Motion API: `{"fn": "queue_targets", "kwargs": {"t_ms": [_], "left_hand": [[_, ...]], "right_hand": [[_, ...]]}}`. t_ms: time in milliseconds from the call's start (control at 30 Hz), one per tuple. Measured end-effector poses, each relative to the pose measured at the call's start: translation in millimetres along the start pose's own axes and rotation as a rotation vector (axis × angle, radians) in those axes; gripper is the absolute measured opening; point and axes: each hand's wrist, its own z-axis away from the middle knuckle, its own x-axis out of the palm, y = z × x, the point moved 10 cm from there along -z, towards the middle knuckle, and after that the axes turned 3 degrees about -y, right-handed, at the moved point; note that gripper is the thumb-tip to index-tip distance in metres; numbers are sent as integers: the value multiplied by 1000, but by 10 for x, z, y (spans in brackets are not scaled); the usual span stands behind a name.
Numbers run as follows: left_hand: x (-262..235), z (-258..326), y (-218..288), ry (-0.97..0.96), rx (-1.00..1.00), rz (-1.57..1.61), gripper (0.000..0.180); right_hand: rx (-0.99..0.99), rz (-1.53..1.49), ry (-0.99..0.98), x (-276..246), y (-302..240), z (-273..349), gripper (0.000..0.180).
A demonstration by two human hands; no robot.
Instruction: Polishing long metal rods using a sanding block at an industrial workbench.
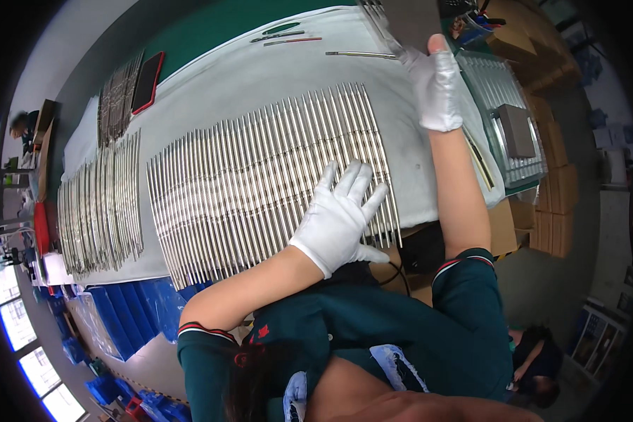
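Note:
A wide row of slim silver metal rods lies side by side on the white cloth. My left hand, in a white glove, rests on the right part of this row with its fingers spread. At the far right, my gloved right hand is closed around the near end of a grey block; its thumb tip is bare. The picture's upper edge cuts the block off, and the fingers are partly hidden. One single rod lies left of that hand.
More silver rods lie at the left, with darker rods and a red-edged phone behind. A clear plastic tray at the right carries another grey block. Cardboard boxes stand beyond. A person is at lower right.

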Motion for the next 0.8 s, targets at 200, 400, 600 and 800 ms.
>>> {"fn": "queue_targets", "kwargs": {"t_ms": [200,400,600,800], "left_hand": [[32,-229,277,-38,123,94,108],[28,-447,431,12,213,137,101],[-13,-228,304,-14,145,106,101],[-24,60,139,-73,52,31,104]], "right_hand": [[-49,-353,186,-310,-152,7,57],[-22,-381,244,-236,-187,30,50],[-34,-325,247,-172,-243,57,49],[19,-357,267,-135,-131,78,50]]}}
